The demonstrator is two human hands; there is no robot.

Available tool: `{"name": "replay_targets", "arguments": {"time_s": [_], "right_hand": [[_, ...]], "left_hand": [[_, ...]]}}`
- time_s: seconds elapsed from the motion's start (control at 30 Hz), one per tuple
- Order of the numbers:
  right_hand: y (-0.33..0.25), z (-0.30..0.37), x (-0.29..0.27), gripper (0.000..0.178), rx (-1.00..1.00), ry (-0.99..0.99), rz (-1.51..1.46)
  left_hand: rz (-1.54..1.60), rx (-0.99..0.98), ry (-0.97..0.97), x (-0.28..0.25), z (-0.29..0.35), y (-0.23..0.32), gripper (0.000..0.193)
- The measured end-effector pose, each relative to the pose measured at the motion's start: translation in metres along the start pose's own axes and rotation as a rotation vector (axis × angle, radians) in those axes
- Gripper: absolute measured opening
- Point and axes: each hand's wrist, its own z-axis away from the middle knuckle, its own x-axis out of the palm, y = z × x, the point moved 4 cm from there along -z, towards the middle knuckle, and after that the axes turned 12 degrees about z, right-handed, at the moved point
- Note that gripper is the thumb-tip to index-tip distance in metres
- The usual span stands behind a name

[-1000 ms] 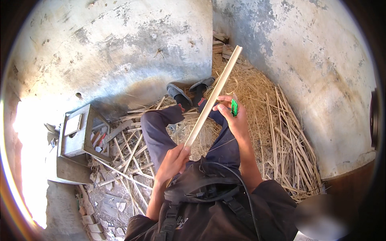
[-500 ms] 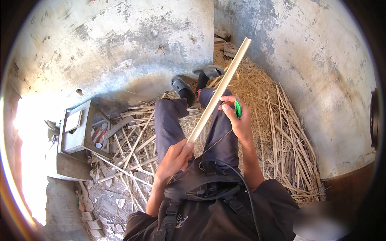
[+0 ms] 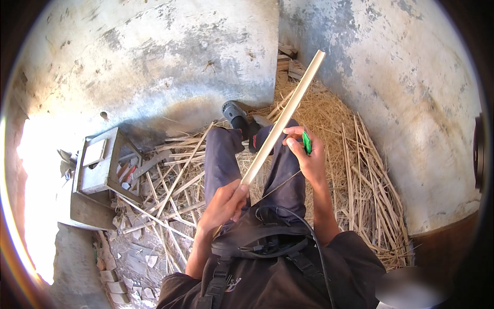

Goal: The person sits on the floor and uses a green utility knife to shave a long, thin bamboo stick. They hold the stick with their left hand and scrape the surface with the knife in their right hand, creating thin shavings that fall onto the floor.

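A long, pale split-bamboo strip, hollowed like a shallow channel, slants up and away to the right across my knees. My left hand is closed round its near end, close to my lap. Beside the strip's middle, my right hand curls round a small green-handled tool; most of it is hidden in the palm, so its exact kind is unclear. My right fingertips reach the strip's edge, but whether they touch it I cannot tell. A thin dark line runs from below that hand toward my lap.
Loose strips and straw-like shavings cover the floor to the right and ahead. More strips lie crisscross at left, beside a wooden box-like frame. Worn plaster walls meet ahead. A black cord crosses my front.
My right foot has drawn back, and its shoe is now mostly hidden. The view has shifted slightly. Both hands keep their hold, with the strip at nearly the same slant.
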Motion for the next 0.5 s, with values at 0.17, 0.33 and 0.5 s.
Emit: {"name": "replay_targets", "arguments": {"time_s": [0.17, 0.33, 0.5], "right_hand": [[-0.007, 0.002, 0.001, 0.019, -0.058, 0.014, -0.031], [-0.025, 0.016, 0.004, 0.018, 0.035, -0.090, 0.016], [-0.043, 0.022, 0.007, 0.019, -0.056, -0.078, -0.017]], "left_hand": [[0.013, 0.017, 0.008, -0.001, 0.005, 0.005, 0.034], [0.001, 0.036, 0.024, 0.003, 0.012, 0.015, 0.036], [-0.062, 0.087, 0.003, 0.005, 0.014, 0.022, 0.034]]}}
